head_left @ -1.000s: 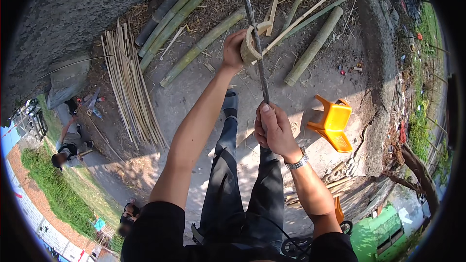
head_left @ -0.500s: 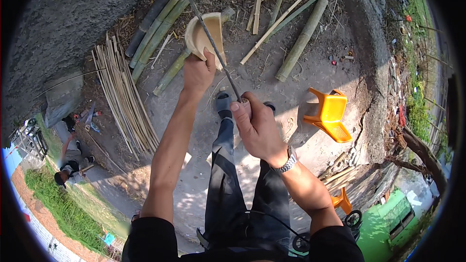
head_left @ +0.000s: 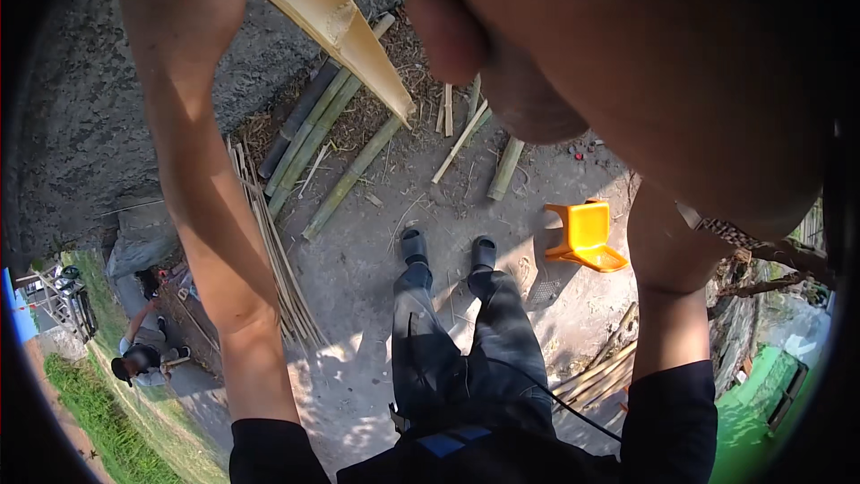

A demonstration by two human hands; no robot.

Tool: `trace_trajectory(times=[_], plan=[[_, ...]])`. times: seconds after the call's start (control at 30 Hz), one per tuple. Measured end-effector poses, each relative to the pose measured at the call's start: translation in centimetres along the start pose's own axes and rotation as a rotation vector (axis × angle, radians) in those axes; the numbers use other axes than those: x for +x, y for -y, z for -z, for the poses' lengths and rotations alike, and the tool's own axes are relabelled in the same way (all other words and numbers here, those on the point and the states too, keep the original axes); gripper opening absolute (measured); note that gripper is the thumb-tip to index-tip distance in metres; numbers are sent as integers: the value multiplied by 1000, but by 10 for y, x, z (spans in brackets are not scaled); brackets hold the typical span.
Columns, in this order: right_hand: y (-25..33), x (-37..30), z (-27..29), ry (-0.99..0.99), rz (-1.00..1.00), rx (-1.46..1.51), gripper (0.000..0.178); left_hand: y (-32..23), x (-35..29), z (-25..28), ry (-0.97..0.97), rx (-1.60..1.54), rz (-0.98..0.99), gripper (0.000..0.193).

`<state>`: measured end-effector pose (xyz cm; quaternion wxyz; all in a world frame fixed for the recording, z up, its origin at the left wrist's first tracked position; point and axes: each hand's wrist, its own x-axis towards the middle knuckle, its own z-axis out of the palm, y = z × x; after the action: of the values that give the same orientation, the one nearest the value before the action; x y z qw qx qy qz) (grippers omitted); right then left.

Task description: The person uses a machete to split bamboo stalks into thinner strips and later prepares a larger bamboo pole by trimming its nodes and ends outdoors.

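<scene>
At the upper left, my left hand (head_left: 184,9) is raised and closed at the near end of a split bamboo piece (head_left: 363,45). The pale hollow inside of the bamboo faces me, with a node wall across it, and its far end tapers to a ragged point. My right hand (head_left: 555,13) is lifted very close at the upper right, large and dark, with its fingers curled. The long dark knife it gripped in the earlier view has its blade out of sight now. Part of each hand is cut off by the top edge.
Several bamboo poles (head_left: 354,179) and split strips (head_left: 461,145) lie on the dirt ahead of my feet. A bundle of thin strips (head_left: 282,264) is at the left, by a rough grey wall (head_left: 90,125). An orange plastic chair (head_left: 587,235) stands right. Another person (head_left: 148,354) is far left.
Both my hands have risen toward the top of the view, the right coming much closer. The bamboo piece has lifted and turned, and the knife blade has gone from sight.
</scene>
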<state>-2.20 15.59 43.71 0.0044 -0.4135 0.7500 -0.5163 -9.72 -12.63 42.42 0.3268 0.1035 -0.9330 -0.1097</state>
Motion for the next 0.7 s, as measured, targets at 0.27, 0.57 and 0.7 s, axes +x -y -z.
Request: trace_trajectory(times=[0.27, 0.57, 0.7], plan=[[15, 31, 62, -26, 180, -639, 18, -75, -7, 29, -177, -119, 45, 41], [-303, -278, -220, 140, -776, -336, 33, 83, -521, -176, 967, -428, 579, 106], [-296, -277, -226, 115, -792, -296, 33, 122, -565, -119, 894, -478, 949, 87]])
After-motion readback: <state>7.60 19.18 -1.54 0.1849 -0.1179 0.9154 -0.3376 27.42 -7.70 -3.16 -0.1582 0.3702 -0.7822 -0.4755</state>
